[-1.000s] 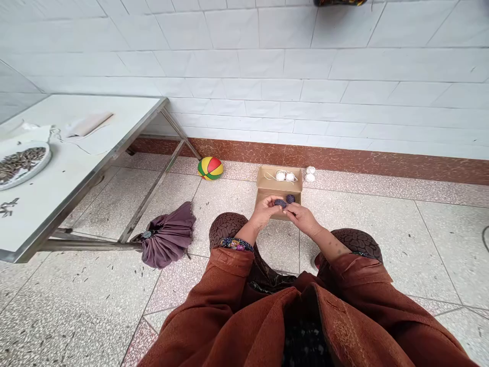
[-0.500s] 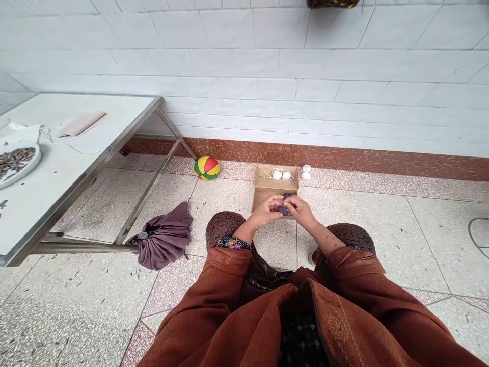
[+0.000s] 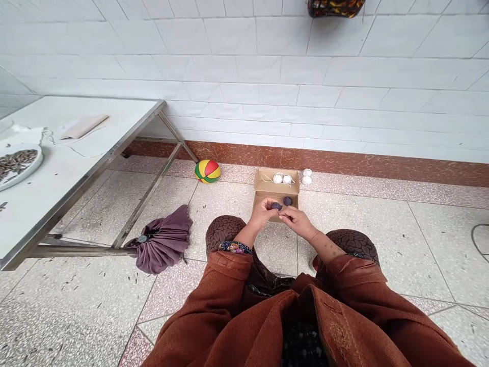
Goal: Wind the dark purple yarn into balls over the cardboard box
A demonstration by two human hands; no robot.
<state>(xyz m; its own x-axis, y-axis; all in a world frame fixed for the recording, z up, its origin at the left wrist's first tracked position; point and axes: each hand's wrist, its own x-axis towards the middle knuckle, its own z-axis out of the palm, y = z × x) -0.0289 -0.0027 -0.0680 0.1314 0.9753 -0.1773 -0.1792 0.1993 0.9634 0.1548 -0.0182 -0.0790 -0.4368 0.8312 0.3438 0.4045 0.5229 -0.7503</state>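
Observation:
My left hand (image 3: 263, 214) is closed around a dark purple ball of yarn (image 3: 275, 206), held above the cardboard box. Close beside it, my right hand (image 3: 298, 221) pinches at the ball's lower edge, where a thin dark bit that looks like the yarn end shows at the fingertips. A second dark yarn ball (image 3: 288, 201) lies in the open cardboard box (image 3: 263, 195), just beyond my right hand. Two white yarn balls (image 3: 281, 178) with loose strands rest in the box's raised lid part. The hands hide the near part of the box.
More white balls (image 3: 306, 176) sit on the floor right of the box. A colourful ball (image 3: 207, 171) lies by the leg of a metal-framed table (image 3: 126, 114), which holds a dish (image 3: 36, 162). A purple gathered cloth (image 3: 164, 239) is on the left. The tiled wall (image 3: 229, 66) rises ahead.
My right hand has drawn back slightly toward me, and the hands have uncovered the second dark yarn ball in the box. The held ball has shifted a little left. The view has tilted slightly upward.

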